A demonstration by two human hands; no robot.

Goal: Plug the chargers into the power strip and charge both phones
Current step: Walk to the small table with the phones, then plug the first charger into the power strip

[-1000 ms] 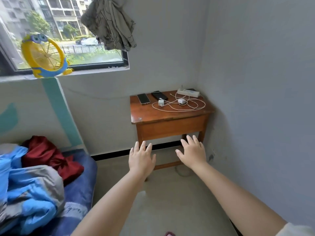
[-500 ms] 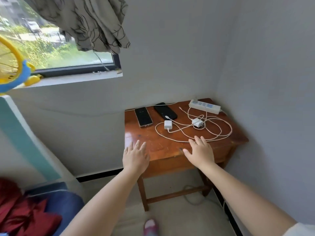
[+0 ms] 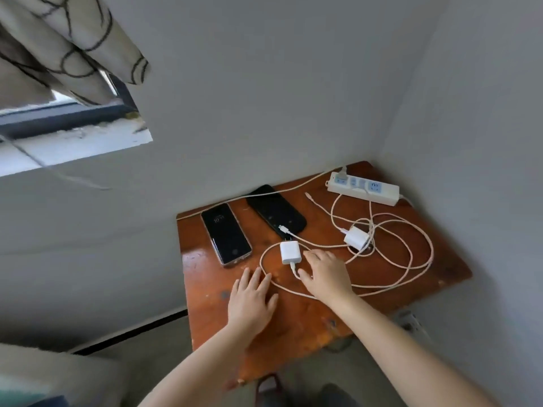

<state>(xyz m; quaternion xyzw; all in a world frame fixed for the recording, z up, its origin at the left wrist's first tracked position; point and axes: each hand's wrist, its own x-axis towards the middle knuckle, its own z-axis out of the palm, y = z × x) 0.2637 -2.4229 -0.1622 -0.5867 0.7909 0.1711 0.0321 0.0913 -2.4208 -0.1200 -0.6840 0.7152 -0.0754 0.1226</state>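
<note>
On a brown wooden table (image 3: 293, 324) lie two dark phones: one (image 3: 225, 233) at the left with a lit screen, another (image 3: 276, 208) further back. A white charger (image 3: 290, 252) sits mid-table, its cable tip resting on the back phone. A second white charger (image 3: 356, 237) lies to the right among looped pale cables (image 3: 411, 259). The white power strip (image 3: 363, 188) lies at the far right corner. My right hand (image 3: 324, 274) is spread just right of the first charger, fingertips beside it, holding nothing. My left hand (image 3: 252, 301) hovers flat, open, over the table front.
Grey walls close in behind and to the right of the table. A window sill (image 3: 73, 145) and patterned curtain (image 3: 67, 45) are at the upper left. A wall socket (image 3: 410, 321) sits low on the right. A shoe (image 3: 270, 389) shows below the table edge.
I have stepped up to the table and the view tilted down. Both hands moved forward over the tabletop, the right one reaching beside the nearer charger.
</note>
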